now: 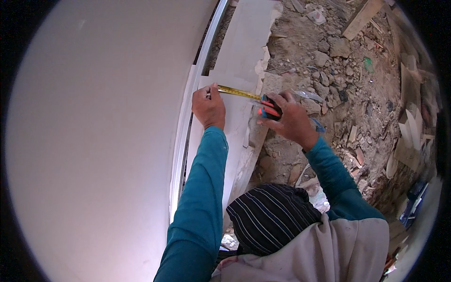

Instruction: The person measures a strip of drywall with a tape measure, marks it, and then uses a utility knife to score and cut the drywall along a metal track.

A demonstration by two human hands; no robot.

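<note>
Between my two hands runs the yellow blade of a tape measure (238, 92), pulled out across a narrow pale board (221, 157). My left hand (208, 107) is closed, pinching the tape's free end near a metal channel (205, 57). My right hand (295, 121) grips the tape's black and red-orange case, which has some blue on it, over the board's ragged right edge. A small greyish piece shows by the mouth of the case; I cannot make out what it is.
A large whitish panel (98, 136) fills the left side. Beyond my hands a pale strip of board (242, 40) has a broken edge. Rubble (324, 58) covers the ground at right, with a wooden plank (362, 19) and scraps. Striped dark cloth (272, 211) shows below my hands.
</note>
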